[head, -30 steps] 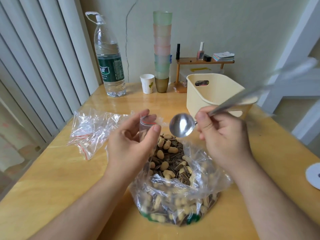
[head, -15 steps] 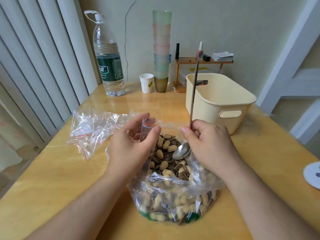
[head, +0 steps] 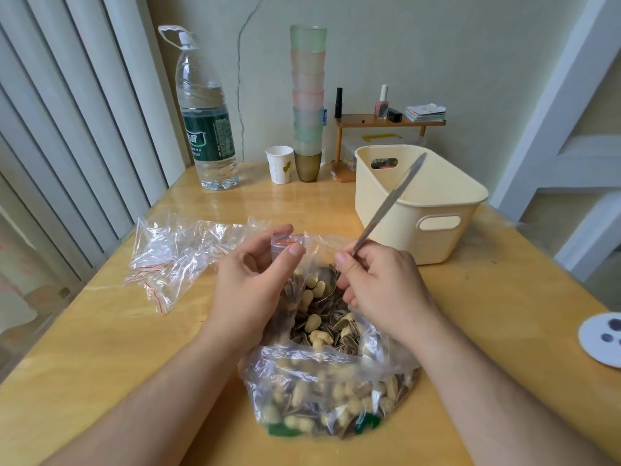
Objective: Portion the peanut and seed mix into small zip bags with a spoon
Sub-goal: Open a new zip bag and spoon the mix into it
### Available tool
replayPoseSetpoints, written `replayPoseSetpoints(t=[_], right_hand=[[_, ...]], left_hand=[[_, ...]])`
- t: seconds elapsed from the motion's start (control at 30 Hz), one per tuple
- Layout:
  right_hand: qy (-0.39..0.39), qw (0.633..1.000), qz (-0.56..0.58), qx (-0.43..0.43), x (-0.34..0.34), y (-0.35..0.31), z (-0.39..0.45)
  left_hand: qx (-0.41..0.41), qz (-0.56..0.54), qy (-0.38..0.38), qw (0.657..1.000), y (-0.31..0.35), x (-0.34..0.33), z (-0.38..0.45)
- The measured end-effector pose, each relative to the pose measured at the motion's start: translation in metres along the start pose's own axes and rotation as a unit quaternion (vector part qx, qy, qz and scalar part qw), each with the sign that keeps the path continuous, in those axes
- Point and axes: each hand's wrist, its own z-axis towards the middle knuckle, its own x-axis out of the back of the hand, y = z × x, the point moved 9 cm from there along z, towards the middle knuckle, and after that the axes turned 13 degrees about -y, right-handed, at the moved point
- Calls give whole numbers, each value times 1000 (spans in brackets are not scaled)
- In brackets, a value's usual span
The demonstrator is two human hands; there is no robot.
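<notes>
A big clear bag (head: 322, 391) of peanuts and striped sunflower seeds lies open on the wooden table (head: 100, 348) in front of me. My left hand (head: 250, 287) pinches a small zip bag (head: 285, 245) with a red strip at its mouth, held over the big bag's far edge. My right hand (head: 379, 284) grips the metal spoon (head: 386, 210) by its handle. The spoon's bowl sits in the mix with a few peanuts in it, close beside the small bag. The handle slants up to the right.
A pile of empty zip bags (head: 181, 257) lies to the left. A cream plastic basket (head: 423, 203) stands right of centre. At the back are a water bottle (head: 205, 122), a paper cup (head: 279, 163), stacked tumblers (head: 307, 95) and a small wooden shelf (head: 386, 121).
The spoon went from held up empty down into the mix, and its bowl now carries peanuts near the small bag. My left hand stayed holding the small bag.
</notes>
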Motion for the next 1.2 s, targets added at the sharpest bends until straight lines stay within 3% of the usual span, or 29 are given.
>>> replayPoseSetpoints(t=[0.33, 0.63, 0.77, 0.9, 1.2], right_hand=[[89, 989, 112, -40, 43, 14, -5], [179, 964, 178, 87, 75, -15, -21], [178, 967, 66, 167, 66, -39, -27], [188, 931, -109, 293, 48, -75, -39], [177, 922, -128, 319, 37, -85, -43]], left_hand=[[-24, 150, -29, 988, 14, 9, -6], [-46, 266, -38, 962, 14, 0, -8], [-31, 289, -23, 957, 13, -2, -7], [-41, 316, -8, 948, 14, -2, -8], [-34, 294, 12, 955, 9, 3, -5]])
